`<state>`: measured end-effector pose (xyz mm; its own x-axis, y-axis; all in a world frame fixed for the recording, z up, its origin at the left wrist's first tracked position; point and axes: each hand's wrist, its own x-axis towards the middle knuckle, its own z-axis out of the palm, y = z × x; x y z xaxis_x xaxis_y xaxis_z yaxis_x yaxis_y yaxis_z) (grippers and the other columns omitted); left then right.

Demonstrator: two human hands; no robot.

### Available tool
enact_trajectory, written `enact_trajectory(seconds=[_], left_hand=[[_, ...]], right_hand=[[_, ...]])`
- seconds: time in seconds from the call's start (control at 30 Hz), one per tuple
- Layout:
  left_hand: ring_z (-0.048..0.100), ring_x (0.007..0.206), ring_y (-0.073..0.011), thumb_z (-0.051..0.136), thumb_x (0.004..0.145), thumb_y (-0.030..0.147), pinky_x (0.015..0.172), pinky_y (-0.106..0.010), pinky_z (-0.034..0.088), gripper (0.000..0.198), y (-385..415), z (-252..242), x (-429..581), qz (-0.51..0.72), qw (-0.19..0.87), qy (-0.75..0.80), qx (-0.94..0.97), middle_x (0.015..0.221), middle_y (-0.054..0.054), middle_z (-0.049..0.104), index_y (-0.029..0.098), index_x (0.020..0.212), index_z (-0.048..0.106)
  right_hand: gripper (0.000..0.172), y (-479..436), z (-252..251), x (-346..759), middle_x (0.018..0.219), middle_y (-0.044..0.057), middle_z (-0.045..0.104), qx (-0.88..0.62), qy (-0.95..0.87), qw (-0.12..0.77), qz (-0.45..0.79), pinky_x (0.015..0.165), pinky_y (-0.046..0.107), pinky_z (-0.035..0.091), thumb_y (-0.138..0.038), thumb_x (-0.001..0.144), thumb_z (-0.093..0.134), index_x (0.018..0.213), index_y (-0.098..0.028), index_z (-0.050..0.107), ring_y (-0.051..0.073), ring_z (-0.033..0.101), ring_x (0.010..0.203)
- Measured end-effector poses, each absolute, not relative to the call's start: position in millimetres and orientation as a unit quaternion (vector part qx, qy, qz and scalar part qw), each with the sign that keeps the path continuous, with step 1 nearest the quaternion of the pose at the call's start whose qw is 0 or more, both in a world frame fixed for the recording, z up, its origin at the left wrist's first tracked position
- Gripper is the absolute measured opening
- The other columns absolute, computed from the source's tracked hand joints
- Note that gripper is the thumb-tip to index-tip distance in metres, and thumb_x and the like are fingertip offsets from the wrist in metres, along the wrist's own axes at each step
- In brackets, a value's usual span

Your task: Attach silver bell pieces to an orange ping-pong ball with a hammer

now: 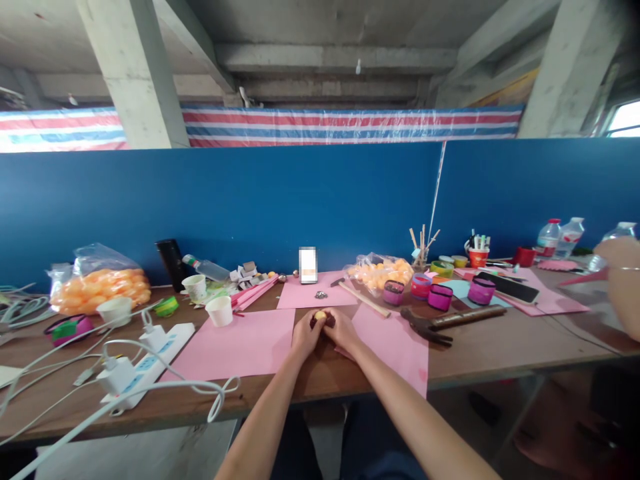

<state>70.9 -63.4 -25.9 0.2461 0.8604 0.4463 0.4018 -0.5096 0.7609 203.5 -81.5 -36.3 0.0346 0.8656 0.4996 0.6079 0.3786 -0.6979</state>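
Observation:
My left hand point(306, 332) and my right hand point(342, 331) are close together near the table's front edge, fingers curled inward. Between their fingertips they grip a small round yellow thing point(321, 316); the fingers hide most of it, and its exact kind is unclear. Just beyond the hands, a little pile of shiny metal pieces point(321, 295) rests on a pink sheet point(290, 297). A phone point(309, 265) stands upright behind the pile. To the right lies a wooden stick point(367, 300).
A hammer point(455, 320) lies to the right, near several purple bands point(440, 297). Bags of orange balls point(107, 288) sit at left and right of centre. A white power strip point(160, 357) with cables and a paper cup point(219, 311) occupy the left. Another person's arm point(623, 287) reaches in at far right.

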Motion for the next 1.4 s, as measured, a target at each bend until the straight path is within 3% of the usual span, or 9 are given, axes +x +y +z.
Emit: enact_trajectory(seconds=[0.47,0.77,0.93,1.4], left_hand=[[0.061,0.083,-0.0199,0.034,0.085,0.036,0.076,-0.031,0.044,0.033,-67,-20,70,0.441,0.264,0.427,0.744,0.091,-0.006,0.067,0.020,0.096,0.060],[0.060,0.090,-0.0203,0.045,0.079,0.038,0.080,-0.031,0.044,0.031,-66,-22,72,0.450,0.258,0.428,0.740,0.098,-0.005,0.066,0.021,0.101,0.060],[0.058,0.093,-0.0221,0.057,0.071,0.034,0.083,-0.034,0.044,0.039,-60,-30,73,0.459,0.252,0.442,0.728,0.103,-0.008,0.063,0.019,0.106,0.057],[0.057,0.093,-0.0219,0.055,0.073,0.032,0.082,-0.035,0.044,0.034,-55,-35,72,0.475,0.237,0.436,0.727,0.100,-0.010,0.062,0.016,0.103,0.058]], right_hand=[[0.027,-83,-35,203,0.089,0.002,0.065,-0.537,-0.687,0.471,0.133,0.071,0.027,0.046,-0.023,0.073,0.056,0.100,-0.023,0.058,0.017,0.060,0.077],[0.025,-82,-36,203,0.091,0.003,0.065,-0.548,-0.680,0.469,0.131,0.072,0.028,0.045,-0.020,0.073,0.054,0.098,-0.022,0.058,0.018,0.060,0.081],[0.030,-82,-36,204,0.097,0.004,0.064,-0.548,-0.679,0.471,0.127,0.077,0.030,0.044,-0.016,0.070,0.053,0.099,-0.023,0.057,0.019,0.058,0.088],[0.032,-81,-36,204,0.096,0.003,0.064,-0.543,-0.683,0.471,0.133,0.074,0.029,0.046,-0.017,0.069,0.055,0.100,-0.023,0.057,0.019,0.060,0.084]])
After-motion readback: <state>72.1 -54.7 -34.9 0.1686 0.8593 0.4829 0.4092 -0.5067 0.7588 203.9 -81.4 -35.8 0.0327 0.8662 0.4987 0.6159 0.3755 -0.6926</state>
